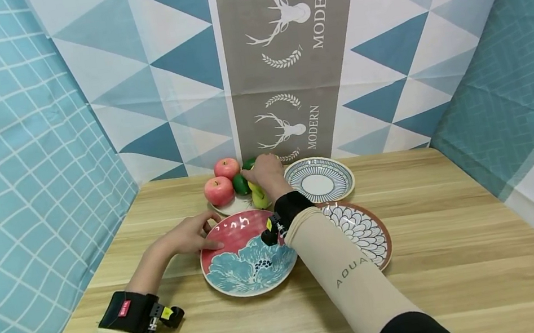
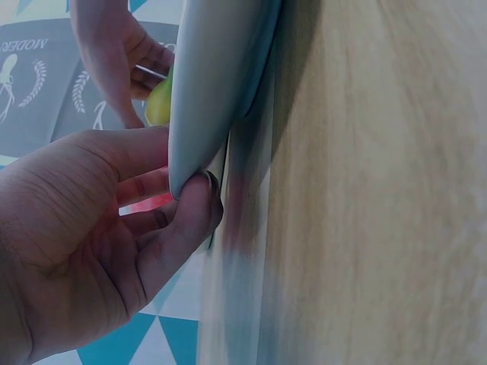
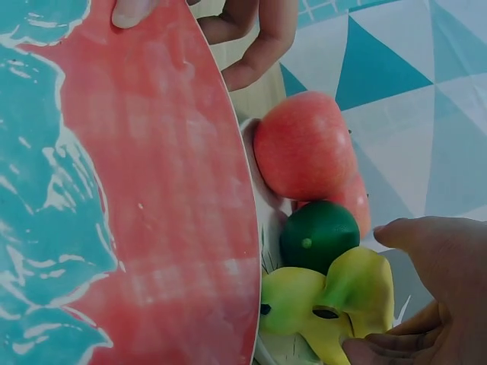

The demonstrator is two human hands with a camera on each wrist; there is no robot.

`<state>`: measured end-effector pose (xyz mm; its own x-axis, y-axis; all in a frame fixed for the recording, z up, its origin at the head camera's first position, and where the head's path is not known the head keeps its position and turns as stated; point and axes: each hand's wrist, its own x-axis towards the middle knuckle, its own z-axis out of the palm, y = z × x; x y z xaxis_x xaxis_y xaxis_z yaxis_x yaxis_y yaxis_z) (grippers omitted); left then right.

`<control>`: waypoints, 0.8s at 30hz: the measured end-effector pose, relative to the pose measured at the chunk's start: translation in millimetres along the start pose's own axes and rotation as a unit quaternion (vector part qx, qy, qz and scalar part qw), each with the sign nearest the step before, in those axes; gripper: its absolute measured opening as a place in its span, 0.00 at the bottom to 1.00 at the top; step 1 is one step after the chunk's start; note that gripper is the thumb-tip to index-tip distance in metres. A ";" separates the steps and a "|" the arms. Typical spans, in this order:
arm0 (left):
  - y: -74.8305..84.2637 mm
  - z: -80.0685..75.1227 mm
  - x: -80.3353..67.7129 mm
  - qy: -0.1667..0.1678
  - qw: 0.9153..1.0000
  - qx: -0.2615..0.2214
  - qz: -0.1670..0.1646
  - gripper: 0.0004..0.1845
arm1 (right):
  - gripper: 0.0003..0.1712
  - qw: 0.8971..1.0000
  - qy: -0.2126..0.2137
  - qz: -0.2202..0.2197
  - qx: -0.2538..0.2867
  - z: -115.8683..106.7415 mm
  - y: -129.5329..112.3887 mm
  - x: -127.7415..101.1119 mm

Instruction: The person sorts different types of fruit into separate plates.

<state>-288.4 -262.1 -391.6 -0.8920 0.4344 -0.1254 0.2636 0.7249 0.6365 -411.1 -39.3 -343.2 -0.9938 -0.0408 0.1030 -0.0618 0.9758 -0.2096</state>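
My left hand (image 1: 192, 235) pinches the left rim of a large plate (image 1: 253, 285) painted with a blue flower on red; the left wrist view has this plate (image 2: 209, 84) edge-on, tilted up off the table, between thumb and fingers. At the back, my right hand (image 1: 268, 173) reaches over a bunch of bananas (image 3: 323, 304). Its fingertips are right at the bananas, while the thumb stands apart from them. The bananas lie on a small plate (image 1: 231, 205) beside two apples (image 1: 219, 191) and a dark green round fruit (image 3: 319, 236). The big plate partly covers the small one.
A blue-lined plate (image 1: 320, 182) stands at the back, right of the fruit. Nearer, a brown-rimmed plate with petal outlines (image 1: 358, 233) is partly hidden by my right forearm. A patterned cloth (image 1: 182, 76) hangs behind the wooden table (image 1: 463, 252).
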 end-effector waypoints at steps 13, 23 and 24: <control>-0.7 1.7 -0.3 0.000 1.000 -0.008 -0.006 0.28 | 0.36 1.000 -0.007 0.018 0.010 1.3 -1.2 4.0; 0.0 0.8 -0.9 0.000 1.000 -0.014 -0.005 0.28 | 0.38 0.999 -0.023 0.029 0.032 6.0 -0.3 6.3; 0.2 0.7 -1.1 0.000 1.000 -0.013 -0.004 0.28 | 0.38 0.999 -0.021 0.030 0.032 6.1 -0.4 6.0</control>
<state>-287.2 -262.1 -391.9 -0.8938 0.4290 -0.1310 0.2470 0.7145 0.6545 -417.6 -41.3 -348.4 -0.9988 0.0063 0.0487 -0.0074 0.9610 -0.2764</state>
